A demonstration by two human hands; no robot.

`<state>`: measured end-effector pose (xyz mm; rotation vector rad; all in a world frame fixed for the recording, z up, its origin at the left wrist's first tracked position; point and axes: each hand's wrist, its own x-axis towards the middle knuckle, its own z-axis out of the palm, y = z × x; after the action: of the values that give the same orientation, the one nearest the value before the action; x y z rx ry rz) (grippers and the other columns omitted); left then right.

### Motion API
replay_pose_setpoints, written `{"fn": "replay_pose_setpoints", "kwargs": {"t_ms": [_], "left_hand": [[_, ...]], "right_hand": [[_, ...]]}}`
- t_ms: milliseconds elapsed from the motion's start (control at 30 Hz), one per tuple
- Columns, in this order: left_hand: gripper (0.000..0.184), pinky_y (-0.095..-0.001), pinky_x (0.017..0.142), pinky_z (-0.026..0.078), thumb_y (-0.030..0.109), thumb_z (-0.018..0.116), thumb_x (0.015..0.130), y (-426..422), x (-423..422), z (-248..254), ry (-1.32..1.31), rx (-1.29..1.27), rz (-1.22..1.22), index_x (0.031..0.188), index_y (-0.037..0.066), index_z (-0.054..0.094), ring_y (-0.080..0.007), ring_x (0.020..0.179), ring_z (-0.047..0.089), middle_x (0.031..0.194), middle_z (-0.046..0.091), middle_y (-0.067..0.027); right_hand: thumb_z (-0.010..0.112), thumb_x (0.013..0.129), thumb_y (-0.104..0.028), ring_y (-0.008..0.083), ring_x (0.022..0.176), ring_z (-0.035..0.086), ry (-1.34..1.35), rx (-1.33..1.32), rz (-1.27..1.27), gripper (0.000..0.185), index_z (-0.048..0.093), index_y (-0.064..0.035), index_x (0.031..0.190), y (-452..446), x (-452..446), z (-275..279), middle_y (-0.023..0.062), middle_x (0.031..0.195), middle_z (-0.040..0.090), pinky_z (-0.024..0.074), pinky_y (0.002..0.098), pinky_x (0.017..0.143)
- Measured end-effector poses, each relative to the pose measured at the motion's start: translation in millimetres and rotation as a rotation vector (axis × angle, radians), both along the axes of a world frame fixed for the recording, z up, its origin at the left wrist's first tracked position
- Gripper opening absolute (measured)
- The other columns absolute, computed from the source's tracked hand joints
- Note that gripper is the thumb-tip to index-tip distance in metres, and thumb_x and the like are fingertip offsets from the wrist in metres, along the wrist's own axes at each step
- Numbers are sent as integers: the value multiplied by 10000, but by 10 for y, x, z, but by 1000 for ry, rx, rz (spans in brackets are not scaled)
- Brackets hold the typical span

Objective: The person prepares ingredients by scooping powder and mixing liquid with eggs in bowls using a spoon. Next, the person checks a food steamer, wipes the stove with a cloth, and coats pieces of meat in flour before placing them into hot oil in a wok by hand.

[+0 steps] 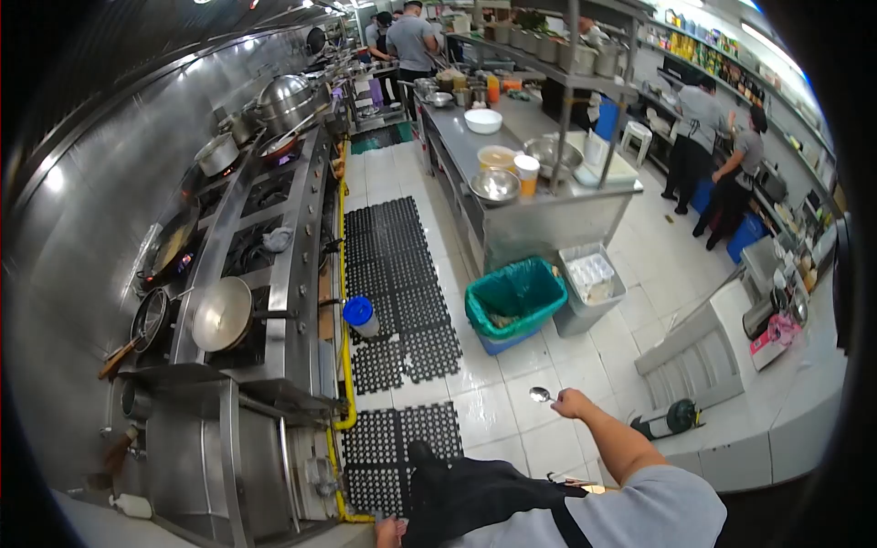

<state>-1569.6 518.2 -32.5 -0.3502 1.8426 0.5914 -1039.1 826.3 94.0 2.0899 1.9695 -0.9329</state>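
My right hand (573,403) is closed round the handle of a metal spoon (540,395), whose bowl points left above the white floor tiles. Low in the view, beside the dark apron (484,502), my left hand (390,531) shows only in part at the frame's bottom edge; its fingers are too small and cut off to read. To the left, a light-coloured pan (222,315) sits on the stove (274,265), well away from both hands.
A green-lined bin (516,297) and a grey bin (592,285) stand by the steel counter (457,151). A blue-lidded container (361,316) is near the stove. Black mats (393,265) cover part of the floor. Several people work farther back and at right.
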Motion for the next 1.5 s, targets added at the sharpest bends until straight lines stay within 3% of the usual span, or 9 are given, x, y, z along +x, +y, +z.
{"fn": "replay_pose_setpoints", "kwargs": {"t_ms": [167,233,367,500,700,800,1000,1333,1500], "left_hand": [[208,-322,535,515,213,575,962,1756,-430,257,44,-16,-131,1028,20,618,-220,658,655,794,669,-115],[235,-327,526,519,187,576,963,2391,-627,420,83,247,-461,952,-44,619,-241,639,647,749,645,-114],[196,-268,445,449,193,592,949,3873,-1027,394,36,556,-686,920,-1,593,-159,540,597,749,646,-68],[171,-271,575,511,157,608,945,5374,-865,826,187,734,-847,948,-14,613,-143,630,615,767,656,-61],[148,-263,634,546,141,601,967,6913,-169,1091,10,866,-962,1046,16,616,-169,728,676,923,714,-130],[136,-268,684,553,108,571,982,7488,-88,1496,-75,773,-1041,1045,0,626,-157,777,685,921,714,-109],[169,-273,679,546,171,577,993,8815,-17,2075,-13,839,-968,1051,16,607,-157,770,678,934,711,-108],[188,-273,712,551,145,568,995,10940,1004,2364,-342,909,-1234,1080,-15,616,-174,797,683,931,709,-123],[183,-267,782,536,134,573,991,11899,1856,2838,-630,1029,-1623,1088,-16,610,-165,858,672,957,706,-121]], "right_hand": [[677,768,-488,341,1015,666,-188,-84,-123,475,729,-86,1015,492,-717,594,166,1074,700,533,431,881],[691,749,-492,336,979,674,-154,-49,-195,460,736,-82,953,575,-845,806,173,1031,706,540,426,851],[737,713,-438,360,779,676,-75,203,-503,385,716,-56,754,624,-741,707,189,766,683,543,447,720],[785,710,-360,270,545,573,57,461,-794,391,615,-25,600,1017,-526,383,165,572,595,484,419,562],[767,787,-397,139,503,460,431,779,-1006,486,554,-8,588,3135,-406,1030,110,514,506,391,355,481],[746,829,-375,214,573,539,376,1024,-979,405,579,-14,750,4290,-438,1457,118,625,580,446,368,558],[722,812,-472,347,718,663,281,952,-1075,482,598,-21,926,5726,-228,1816,192,728,652,520,418,666],[828,740,-325,191,650,589,577,785,-1440,373,603,-29,776,6218,-173,1661,89,735,638,485,354,587],[805,800,-212,71,509,408,846,725,-1686,270,573,-89,740,6280,-393,1853,-13,633,516,246,242,416]]}}
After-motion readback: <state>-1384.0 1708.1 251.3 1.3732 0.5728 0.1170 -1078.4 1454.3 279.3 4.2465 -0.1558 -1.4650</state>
